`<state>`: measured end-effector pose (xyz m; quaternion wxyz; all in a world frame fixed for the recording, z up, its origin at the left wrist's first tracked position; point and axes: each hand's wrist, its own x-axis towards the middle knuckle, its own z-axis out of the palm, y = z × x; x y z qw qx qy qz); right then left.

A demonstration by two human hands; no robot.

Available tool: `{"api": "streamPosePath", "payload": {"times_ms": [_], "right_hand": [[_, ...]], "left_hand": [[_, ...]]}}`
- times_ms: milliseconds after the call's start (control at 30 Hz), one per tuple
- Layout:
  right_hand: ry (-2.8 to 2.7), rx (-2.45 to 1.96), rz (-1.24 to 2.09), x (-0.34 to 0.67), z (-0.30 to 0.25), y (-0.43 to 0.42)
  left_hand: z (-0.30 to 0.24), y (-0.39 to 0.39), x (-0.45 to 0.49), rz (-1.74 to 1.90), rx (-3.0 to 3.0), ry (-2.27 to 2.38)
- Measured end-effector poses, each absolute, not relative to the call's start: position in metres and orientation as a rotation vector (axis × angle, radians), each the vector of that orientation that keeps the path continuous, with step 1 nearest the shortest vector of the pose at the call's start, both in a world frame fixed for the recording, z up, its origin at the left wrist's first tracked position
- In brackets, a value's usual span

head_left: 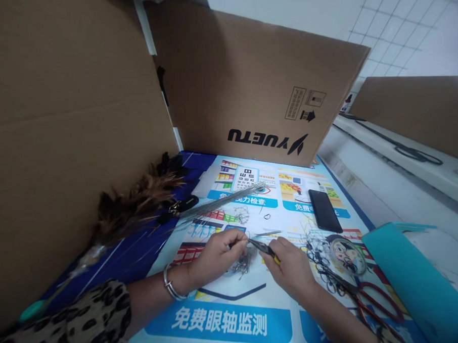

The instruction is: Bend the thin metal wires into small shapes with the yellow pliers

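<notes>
My right hand (pixel 294 267) is wrapped round a pair of pliers (pixel 259 245) with dark jaws and a bit of yellow on the handle. The jaws point left and meet the fingertips of my left hand (pixel 224 251). Thumb and forefinger of that hand are pinched together; what lies between them is too small to make out. Under my hands sits a tangle of thin wire pieces (pixel 244 266). Just beyond the pliers lie a few short wires (pixel 268 233) and a small dark loop (pixel 267 216).
A bundle of long straight wires (pixel 230 195) lies behind my left hand, near a feather duster (pixel 139 195) and a black key fob (pixel 188 202). To the right are a phone (pixel 325 210), wire loops (pixel 316 256), a round clear container (pixel 348 255) and red-handled scissors (pixel 379 299). Cardboard panels (pixel 255 79) wall the back and left.
</notes>
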<state>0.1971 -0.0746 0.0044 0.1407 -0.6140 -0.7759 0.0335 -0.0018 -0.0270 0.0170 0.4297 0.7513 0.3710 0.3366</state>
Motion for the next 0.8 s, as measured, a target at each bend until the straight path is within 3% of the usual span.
{"api": "streamPosePath", "payload": {"times_ms": [800], "right_hand": [[-2.304,-1.639,0.213,0.2053,0.0057,-0.0686]], "left_hand": [[0.0159,-0.0276,-0.002,0.802,1.867,0.915]]}}
